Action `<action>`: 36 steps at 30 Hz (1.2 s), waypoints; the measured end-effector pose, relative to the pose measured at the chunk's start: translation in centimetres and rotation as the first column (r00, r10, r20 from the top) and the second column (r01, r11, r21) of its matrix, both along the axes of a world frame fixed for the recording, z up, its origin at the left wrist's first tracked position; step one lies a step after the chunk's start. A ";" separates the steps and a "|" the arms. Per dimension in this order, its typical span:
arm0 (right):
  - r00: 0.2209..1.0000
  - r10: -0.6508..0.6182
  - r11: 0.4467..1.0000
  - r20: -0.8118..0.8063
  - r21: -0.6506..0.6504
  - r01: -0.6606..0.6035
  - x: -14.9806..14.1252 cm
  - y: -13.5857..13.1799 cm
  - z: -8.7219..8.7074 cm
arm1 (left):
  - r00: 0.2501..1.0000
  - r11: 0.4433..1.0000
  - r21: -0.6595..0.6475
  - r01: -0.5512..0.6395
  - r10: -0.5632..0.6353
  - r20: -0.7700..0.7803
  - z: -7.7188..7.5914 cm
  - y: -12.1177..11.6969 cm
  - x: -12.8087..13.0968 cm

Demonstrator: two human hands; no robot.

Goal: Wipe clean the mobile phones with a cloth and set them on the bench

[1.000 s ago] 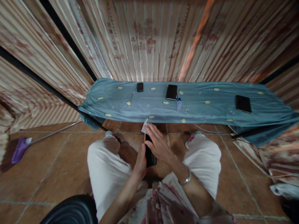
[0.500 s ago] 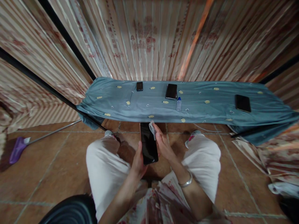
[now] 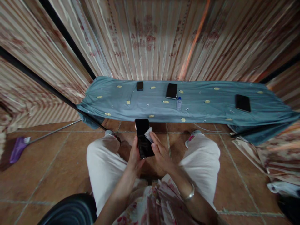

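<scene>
- The left hand (image 3: 134, 154) is clamped on the lower left side of the black phone (image 3: 145, 148); the right hand (image 3: 162, 153) has its fingertips together on the white cloth (image 3: 148, 135), which lies against the phone's screen.
- The phone is tilted between the knees, above the tiled floor (image 3: 61, 175) and just beside the near edge of the blue-green cover (image 3: 199, 115); a slip would likely drop it onto hard tile, the cause being sideways pressure against a one-sided hold.
- The small cloth could bunch or slide out from the fingertips, since only part of it seems pinned; bare fingers might then smudge the glass.
- The blue-capped bottle (image 3: 179, 104) lies or stands near the middle device (image 3: 172, 91), which cannot be told; its cap looks on, its contents are unclear; were it open and knocked, liquid could reach that device, the folds making its footing uneven.
</scene>
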State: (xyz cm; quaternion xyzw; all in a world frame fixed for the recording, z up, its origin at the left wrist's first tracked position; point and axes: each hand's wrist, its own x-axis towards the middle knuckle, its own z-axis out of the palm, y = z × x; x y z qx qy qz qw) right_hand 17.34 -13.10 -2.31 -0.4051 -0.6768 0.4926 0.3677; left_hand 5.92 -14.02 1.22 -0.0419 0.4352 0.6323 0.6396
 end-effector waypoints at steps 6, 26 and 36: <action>0.998 0.036 0.995 -0.047 -0.094 -0.040 0.3 -2.4 0.7 | 0.998 0.999 -0.015 -0.052 0.052 -0.042 0.4 0.4 -1.1; 0.965 -0.118 0.856 0.233 0.517 -0.020 1.1 -1.6 0.3 | 1.000 0.993 0.121 -0.006 0.004 0.023 0.2 0.7 -0.8; 0.994 -0.048 0.976 -0.093 0.209 0.067 -0.9 -1.6 0.9 | 0.984 0.992 0.103 -0.073 0.088 -0.155 -0.6 0.3 0.0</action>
